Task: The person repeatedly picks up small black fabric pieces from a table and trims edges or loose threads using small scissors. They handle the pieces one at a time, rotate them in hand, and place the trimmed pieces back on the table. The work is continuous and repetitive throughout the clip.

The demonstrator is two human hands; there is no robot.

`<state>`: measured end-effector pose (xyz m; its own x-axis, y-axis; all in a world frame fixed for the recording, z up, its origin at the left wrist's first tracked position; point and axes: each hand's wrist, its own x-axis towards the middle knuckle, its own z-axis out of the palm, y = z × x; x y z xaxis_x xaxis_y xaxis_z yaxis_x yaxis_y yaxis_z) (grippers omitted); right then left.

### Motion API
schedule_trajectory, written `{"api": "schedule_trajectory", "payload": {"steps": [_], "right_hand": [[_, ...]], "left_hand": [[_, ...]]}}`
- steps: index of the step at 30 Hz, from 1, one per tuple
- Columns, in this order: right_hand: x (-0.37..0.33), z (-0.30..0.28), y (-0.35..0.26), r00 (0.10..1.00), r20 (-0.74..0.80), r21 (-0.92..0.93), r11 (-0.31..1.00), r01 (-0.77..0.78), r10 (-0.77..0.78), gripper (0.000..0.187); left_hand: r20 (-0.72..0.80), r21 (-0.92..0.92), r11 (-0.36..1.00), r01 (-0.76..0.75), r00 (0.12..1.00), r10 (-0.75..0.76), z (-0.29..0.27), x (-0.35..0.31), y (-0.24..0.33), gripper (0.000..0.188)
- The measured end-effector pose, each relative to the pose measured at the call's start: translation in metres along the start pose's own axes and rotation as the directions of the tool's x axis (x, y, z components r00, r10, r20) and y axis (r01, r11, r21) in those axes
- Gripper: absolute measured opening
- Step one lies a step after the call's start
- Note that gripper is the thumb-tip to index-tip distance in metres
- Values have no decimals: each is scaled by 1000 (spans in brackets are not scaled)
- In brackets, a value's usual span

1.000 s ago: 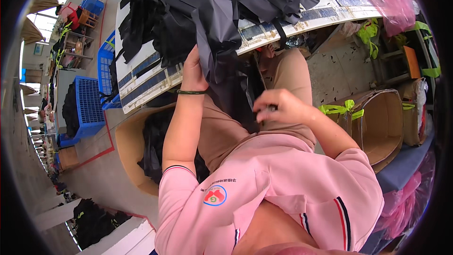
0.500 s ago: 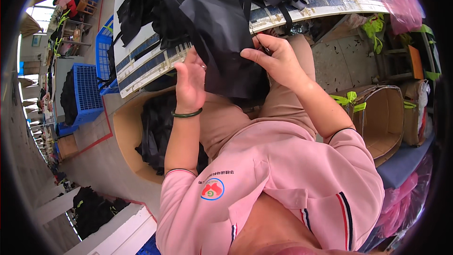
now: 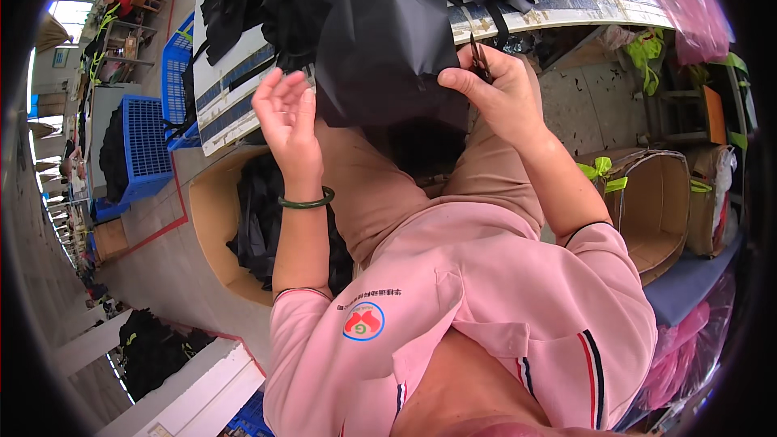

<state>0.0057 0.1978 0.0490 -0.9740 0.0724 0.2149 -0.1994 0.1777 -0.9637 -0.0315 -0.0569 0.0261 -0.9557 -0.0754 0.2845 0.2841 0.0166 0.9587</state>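
My right hand [image 3: 502, 91] pinches the right edge of a black fabric piece [image 3: 388, 40] between thumb and fingers. Dark, pointed thread snips [image 3: 479, 61] are tucked in the same hand, their tips upward. The fabric hangs over the table's near edge, above my lap, its upper side smooth and bulging. To its left, my left hand [image 3: 287, 113] is open, palm up with the fingers loosely curled, and holds nothing. A dark green bangle [image 3: 307, 199] circles that wrist.
More black fabric pieces [image 3: 251, 0] lie heaped on the white table [image 3: 235, 105]. A cardboard box [image 3: 214, 218] of black pieces stands left of my legs, another box [image 3: 655, 210] at right. Blue crates [image 3: 147, 150] stand farther left; pink plastic sheeting [image 3: 688, 0] hangs at upper right.
My left hand has moved left, away from the fabric, and turned palm up. The right hand has shifted slightly right with the fabric, which is now spread wider; the snips show more clearly.
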Motion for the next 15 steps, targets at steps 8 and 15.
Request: {"api": "schedule_trajectory", "payload": {"steps": [8, 15], "right_hand": [[-9, 6, -11, 989, 44, -59, 988, 145, -142, 27], [-18, -2, -10, 994, 19, -104, 988, 110, -109, 24]], "left_hand": [[583, 158, 878, -451, 760, 286, 50, -13, 39, 60], [580, 122, 990, -73, 814, -12, 54, -14, 30, 31]]}}
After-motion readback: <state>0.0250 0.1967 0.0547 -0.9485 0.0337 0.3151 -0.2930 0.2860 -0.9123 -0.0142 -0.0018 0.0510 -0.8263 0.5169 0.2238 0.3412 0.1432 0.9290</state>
